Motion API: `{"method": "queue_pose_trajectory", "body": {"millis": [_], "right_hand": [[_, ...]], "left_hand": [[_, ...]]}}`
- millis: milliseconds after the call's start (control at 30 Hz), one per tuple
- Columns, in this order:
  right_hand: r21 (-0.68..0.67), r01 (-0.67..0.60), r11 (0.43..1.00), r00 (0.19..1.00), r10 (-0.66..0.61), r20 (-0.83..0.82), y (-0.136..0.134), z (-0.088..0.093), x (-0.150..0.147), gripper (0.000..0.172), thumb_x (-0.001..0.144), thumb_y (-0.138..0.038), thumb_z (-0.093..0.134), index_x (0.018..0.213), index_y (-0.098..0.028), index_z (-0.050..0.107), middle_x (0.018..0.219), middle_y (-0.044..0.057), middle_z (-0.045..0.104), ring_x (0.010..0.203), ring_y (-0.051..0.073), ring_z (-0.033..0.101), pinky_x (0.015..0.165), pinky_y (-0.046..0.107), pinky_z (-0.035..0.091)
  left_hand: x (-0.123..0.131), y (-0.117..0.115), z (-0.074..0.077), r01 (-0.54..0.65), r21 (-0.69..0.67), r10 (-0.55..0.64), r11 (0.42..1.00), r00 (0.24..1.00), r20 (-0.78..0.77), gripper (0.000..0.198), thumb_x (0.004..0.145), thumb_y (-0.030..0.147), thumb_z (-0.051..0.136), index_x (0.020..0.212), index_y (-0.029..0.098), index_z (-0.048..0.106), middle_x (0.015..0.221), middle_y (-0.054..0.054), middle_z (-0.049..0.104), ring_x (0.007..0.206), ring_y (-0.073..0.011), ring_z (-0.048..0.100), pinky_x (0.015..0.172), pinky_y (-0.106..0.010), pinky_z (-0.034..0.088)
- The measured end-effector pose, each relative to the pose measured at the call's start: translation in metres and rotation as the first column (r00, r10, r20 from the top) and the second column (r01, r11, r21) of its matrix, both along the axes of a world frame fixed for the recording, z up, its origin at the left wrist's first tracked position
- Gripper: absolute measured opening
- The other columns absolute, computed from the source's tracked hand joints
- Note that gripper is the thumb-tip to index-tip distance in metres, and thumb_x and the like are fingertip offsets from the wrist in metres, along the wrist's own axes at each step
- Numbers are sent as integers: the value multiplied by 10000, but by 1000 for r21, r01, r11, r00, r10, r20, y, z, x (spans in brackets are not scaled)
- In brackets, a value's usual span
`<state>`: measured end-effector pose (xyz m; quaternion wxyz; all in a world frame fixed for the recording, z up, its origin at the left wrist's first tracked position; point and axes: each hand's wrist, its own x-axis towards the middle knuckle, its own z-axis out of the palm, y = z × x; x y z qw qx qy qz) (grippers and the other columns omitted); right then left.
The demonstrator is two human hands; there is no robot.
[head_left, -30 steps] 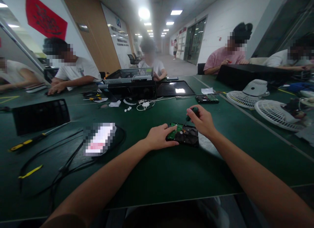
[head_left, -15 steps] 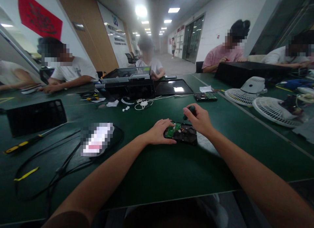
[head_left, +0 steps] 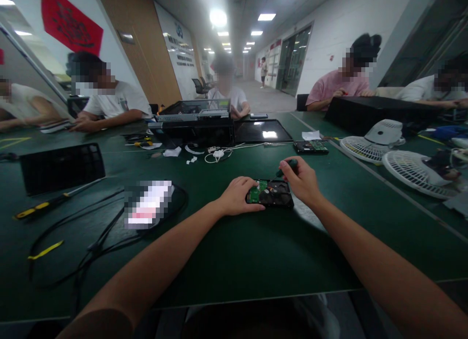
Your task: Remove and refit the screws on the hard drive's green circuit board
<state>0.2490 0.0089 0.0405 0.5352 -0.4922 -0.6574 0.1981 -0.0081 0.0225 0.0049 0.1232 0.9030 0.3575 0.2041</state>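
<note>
Head view: screwdriver (head_left: 284,167) tip seemingly hidden

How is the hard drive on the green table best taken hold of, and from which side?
Probably by its side edges, from above: the hard drive lies flat, green circuit board up, so edges are safer than the top. The left hand holds its left end; the right hand holds a screwdriver at its far edge.

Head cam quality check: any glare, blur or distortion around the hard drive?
Head view: ceiling light blooms into glare, mirrored on the glossy black panel; fisheye bends the table edge; the hard drive under the left hand and the screwdriver in the right hand are dim, fairly sharp.
</note>
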Motion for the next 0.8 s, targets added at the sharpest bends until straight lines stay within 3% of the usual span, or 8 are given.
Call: {"method": "queue_pose_trajectory", "body": {"millis": [233, 800], "right_hand": [[-25, -33, 999, 999, 32, -3, -1, 0, -2, 429, 959, -649, 611, 1029, -228, 658, 835, 43, 713, 660, 173, 661, 614, 300, 530], [-14, -13, 1000, 1000, 13, 11, -1, 0, -2, 399, 975, -612, 611, 1040, -222, 666, 862, 56, 724, 656, 169, 655, 621, 310, 526]], "left_hand": [[1, -1, -2, -12, -17, 12, 1000, 1000, -13, 858, 789, 766, 748, 1430, 233, 545, 1450, -129, 571, 1389, -362, 502, 1191, -530, 382], [1, -4, -1, -15, -35, 14, 999, 1000, -23, 884, 809, 781, 713, 1457, 213, 516, 1484, -145, 541, 1382, -369, 502, 1156, -529, 430]]}}
